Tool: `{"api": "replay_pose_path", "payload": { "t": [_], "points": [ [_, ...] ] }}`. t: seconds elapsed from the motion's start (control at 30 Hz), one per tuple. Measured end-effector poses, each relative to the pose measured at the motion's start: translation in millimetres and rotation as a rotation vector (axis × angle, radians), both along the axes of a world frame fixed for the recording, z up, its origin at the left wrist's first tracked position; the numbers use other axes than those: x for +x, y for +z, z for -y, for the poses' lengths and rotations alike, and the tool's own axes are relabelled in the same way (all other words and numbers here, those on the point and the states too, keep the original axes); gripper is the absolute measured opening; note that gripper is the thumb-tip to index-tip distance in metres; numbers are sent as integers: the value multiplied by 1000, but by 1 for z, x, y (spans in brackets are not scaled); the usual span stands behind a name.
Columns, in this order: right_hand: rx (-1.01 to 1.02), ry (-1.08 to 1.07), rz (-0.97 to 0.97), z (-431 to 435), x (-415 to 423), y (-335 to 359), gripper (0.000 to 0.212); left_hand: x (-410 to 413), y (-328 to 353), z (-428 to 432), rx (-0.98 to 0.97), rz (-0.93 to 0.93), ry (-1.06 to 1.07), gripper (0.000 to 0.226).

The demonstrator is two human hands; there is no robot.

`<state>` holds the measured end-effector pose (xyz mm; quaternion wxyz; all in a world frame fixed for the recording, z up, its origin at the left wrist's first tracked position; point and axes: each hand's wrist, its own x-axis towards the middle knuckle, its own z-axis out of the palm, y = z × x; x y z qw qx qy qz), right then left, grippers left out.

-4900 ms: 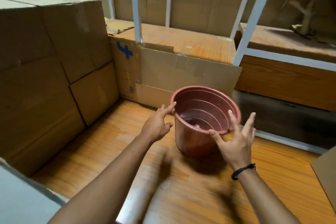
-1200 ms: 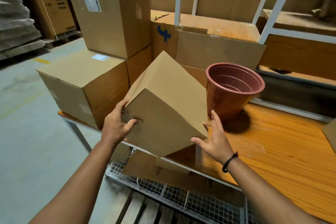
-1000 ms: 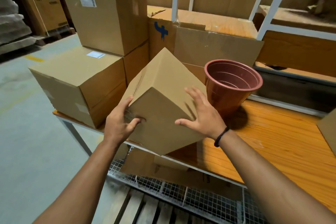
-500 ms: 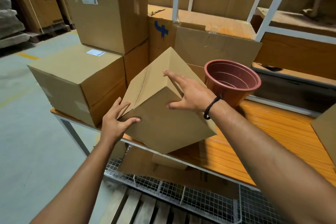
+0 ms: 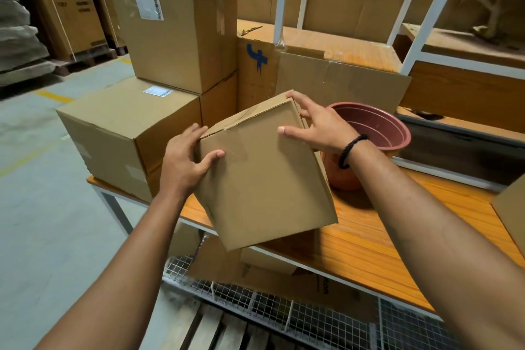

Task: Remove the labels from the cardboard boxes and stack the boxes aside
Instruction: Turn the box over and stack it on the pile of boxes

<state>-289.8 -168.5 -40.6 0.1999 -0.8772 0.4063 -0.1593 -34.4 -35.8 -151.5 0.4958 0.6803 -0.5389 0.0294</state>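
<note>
With left hand [image 5: 184, 162] curled round its left corner and right hand [image 5: 321, 128] clasping the far corner, thumbs on top, holds the small cardboard box [image 5: 264, 179] tilted above the table's [image 5: 355, 239] front edge, beside the plastic flowerpot [image 5: 392, 128], probably to check its faces for a label.

Print on the upper label [image 5: 149, 8] is unreadable.

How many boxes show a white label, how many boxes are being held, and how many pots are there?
Boxes with a white label showing: 2, the upper box and lower box
Held box, no label showing: 1
Red-brown pot: 1
Total: 4
</note>
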Motion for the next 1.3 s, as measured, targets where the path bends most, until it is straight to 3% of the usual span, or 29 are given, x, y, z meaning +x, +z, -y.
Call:
{"api": "replay_pose_path", "payload": {
  "t": [0.1,0.3,0.47,0.57,0.67,0.73,0.87,1.0,1.1,1.2,1.3],
  "points": [
    [14,-30,9,6,0,-3,99,-13,-31,-5,-42,13,99,79],
    [43,-55,90,12,-3,-26,80,-50,-97,-17,46,80,-38,73],
    [58,-180,217,22,-7,-36,77,-43,-73,-3,14,266,-47,52],
    [5,-257,248,29,-8,-38,75,-45,-55,0,-7,305,-68,50],
    [-39,-238,259,22,-7,-45,86,-46,-47,4,32,315,-43,51],
    [-32,-154,271,13,-7,-54,92,-44,-42,7,84,304,-24,53],
    [-27,-79,260,3,-13,-85,82,-39,-33,11,146,278,-44,56],
    [20,-134,298,-6,-19,-104,84,-29,-25,19,199,263,-157,57],
    [35,-203,313,-2,-20,-107,83,-18,-25,19,157,181,-305,64],
    [33,-218,308,2,-17,-107,82,-1,-40,5,59,133,-307,72],
    [25,-226,315,2,-14,-106,77,9,-62,-12,170,-61,-327,90]
  ]
}}
